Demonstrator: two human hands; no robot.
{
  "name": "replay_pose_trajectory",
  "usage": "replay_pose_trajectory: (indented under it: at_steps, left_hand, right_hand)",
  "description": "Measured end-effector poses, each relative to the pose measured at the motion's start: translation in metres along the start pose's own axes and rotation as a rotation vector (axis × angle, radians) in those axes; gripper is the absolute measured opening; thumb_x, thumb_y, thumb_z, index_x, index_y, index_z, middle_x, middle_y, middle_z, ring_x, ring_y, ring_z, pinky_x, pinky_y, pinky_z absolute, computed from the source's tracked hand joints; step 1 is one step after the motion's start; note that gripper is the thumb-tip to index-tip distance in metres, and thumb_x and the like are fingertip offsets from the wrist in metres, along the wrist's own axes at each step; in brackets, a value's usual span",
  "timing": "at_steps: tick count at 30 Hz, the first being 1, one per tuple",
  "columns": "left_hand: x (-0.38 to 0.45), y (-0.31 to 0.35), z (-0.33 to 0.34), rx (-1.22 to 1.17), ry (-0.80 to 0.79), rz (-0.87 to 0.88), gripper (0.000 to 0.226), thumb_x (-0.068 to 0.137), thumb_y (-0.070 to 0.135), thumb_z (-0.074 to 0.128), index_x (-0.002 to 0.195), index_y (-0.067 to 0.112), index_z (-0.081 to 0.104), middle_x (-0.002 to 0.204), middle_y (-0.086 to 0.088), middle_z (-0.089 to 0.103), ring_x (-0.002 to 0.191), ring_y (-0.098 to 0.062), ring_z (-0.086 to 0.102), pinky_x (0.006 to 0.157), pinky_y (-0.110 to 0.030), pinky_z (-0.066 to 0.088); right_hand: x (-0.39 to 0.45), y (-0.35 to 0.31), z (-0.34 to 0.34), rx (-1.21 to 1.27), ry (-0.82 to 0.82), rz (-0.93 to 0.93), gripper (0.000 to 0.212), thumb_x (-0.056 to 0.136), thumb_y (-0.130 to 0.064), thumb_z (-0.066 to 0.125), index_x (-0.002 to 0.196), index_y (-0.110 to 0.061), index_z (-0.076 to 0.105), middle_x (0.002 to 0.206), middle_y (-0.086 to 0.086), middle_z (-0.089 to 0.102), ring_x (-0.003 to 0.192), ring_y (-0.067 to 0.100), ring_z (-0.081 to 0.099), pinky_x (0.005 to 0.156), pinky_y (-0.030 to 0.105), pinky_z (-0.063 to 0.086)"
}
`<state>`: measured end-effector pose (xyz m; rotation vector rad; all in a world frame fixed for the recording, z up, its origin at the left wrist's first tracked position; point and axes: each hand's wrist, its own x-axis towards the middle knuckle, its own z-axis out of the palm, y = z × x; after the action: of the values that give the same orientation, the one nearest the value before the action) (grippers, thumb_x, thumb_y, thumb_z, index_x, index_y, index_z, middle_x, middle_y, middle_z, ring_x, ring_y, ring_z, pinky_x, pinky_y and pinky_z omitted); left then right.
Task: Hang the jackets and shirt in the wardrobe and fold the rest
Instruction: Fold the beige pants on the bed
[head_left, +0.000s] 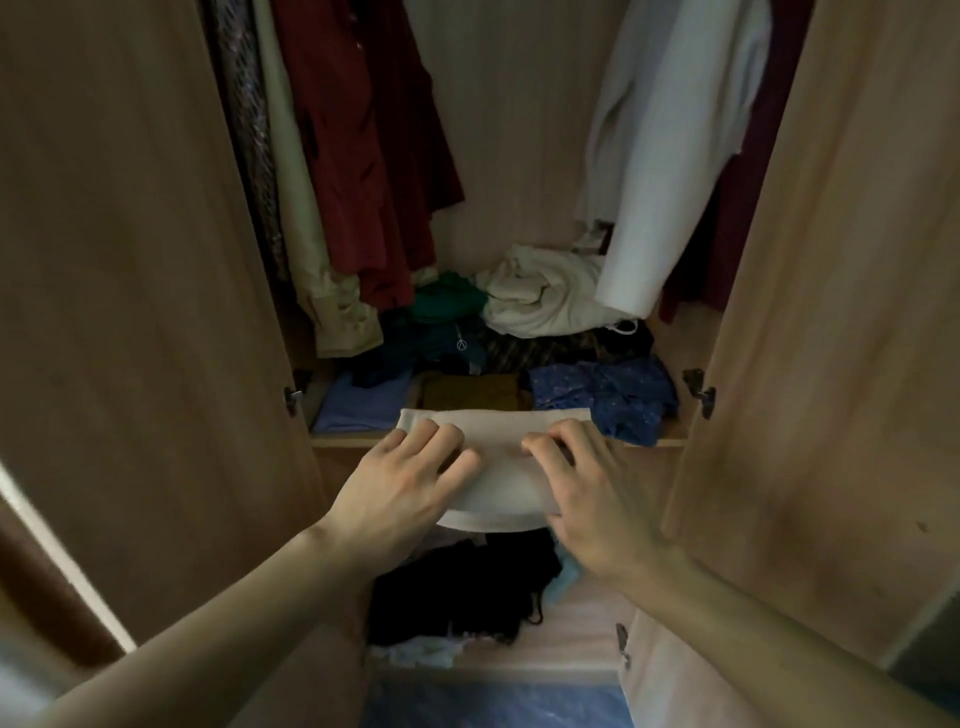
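**A:** What do the hands hold?

**B:** A folded cream cloth (498, 441), pale and smooth, folded into a thick flat pad with a rounded near edge. It sits at the front lip of the wardrobe shelf (353, 441), half over the edge. The left hand (400, 483) grips its left side, fingers curled on top. The right hand (587, 483) grips the right side the same way, fingertips bent onto the fabric. The thumbs are hidden beneath.

**A:** What lies behind it?

**B:** Folded clothes on the shelf: a lilac piece (358, 405) at left, a mustard one (472, 392) in the middle, a blue patterned one (608, 395) at right. Behind them is a loose heap with a green garment (447, 304) and a crumpled white one (545, 296).

**A:** And hanging?

**B:** A dark red garment (363, 145) and a beige one (311, 260) at left, a white garment (675, 145) at right. Their tops are cut off by the frame, so hangers and rail cannot be seen.

**A:** Anything unclear?

**B:** The light is dim. Below the shelf lies a black bundle (462, 592) whose shape is hard to make out. What kind of garment the cream cloth is cannot be told. Both doors (130, 260) stand open.
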<state>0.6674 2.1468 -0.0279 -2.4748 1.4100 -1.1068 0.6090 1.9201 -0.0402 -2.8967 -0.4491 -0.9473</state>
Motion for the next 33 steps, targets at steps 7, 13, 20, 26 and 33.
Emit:
replay_pose_trajectory:
  at_steps: [7,13,20,26,33]
  left_hand:
    - [0.060,-0.052,0.064,0.040,0.003,-0.025,0.033,0.080,0.014,0.045,0.113,0.014,0.052,0.104,-0.006,0.052,0.084,-0.029,0.048,0.064,-0.036,0.034]
    - [0.081,-0.104,0.121,0.004,-0.009,-0.063,0.032,0.085,0.011,0.053,0.117,0.016,0.051,0.107,-0.005,0.052,0.090,-0.029,0.050,0.068,-0.036,0.033]
    - [0.107,-0.167,0.174,-0.062,-0.098,-0.017,0.057,0.066,0.021,0.081,0.117,0.018,0.055,0.110,-0.005,0.059,0.096,-0.026,0.055,0.072,-0.035,0.047]
    - [0.120,-0.209,0.231,-0.186,-0.063,-0.039,0.041,0.078,0.016,0.044,0.118,0.019,0.049,0.108,-0.006,0.059,0.098,-0.025,0.054,0.071,-0.035,0.047]
    - [0.137,-0.236,0.287,-0.254,-0.082,-0.046,0.036,0.080,0.017,0.043,0.115,0.017,0.055,0.104,-0.005,0.057,0.093,-0.023,0.052,0.068,-0.034,0.046]
  right_hand:
    - [0.073,0.068,0.044,-0.029,0.065,-0.061,0.066,0.059,-0.004,0.079,0.119,-0.015,0.052,0.104,0.010,0.055,0.091,0.033,0.058,0.067,0.043,0.049]
    - [0.134,0.098,0.100,-0.049,0.071,-0.119,0.062,0.062,-0.002,0.068,0.118,-0.015,0.046,0.101,0.010,0.055,0.086,0.033,0.056,0.065,0.040,0.045]
    - [0.196,0.118,0.146,-0.127,-0.033,-0.068,0.077,0.049,-0.008,0.085,0.115,-0.018,0.047,0.101,0.009,0.056,0.086,0.032,0.058,0.060,0.041,0.049]
    - [0.241,0.136,0.183,-0.185,-0.097,-0.036,0.068,0.050,-0.004,0.083,0.113,-0.013,0.060,0.101,0.011,0.059,0.088,0.033,0.059,0.063,0.040,0.048]
    - [0.269,0.162,0.224,-0.138,-0.251,0.000,0.067,0.056,-0.015,0.084,0.117,-0.012,0.059,0.108,0.012,0.058,0.098,0.034,0.058,0.070,0.042,0.050]
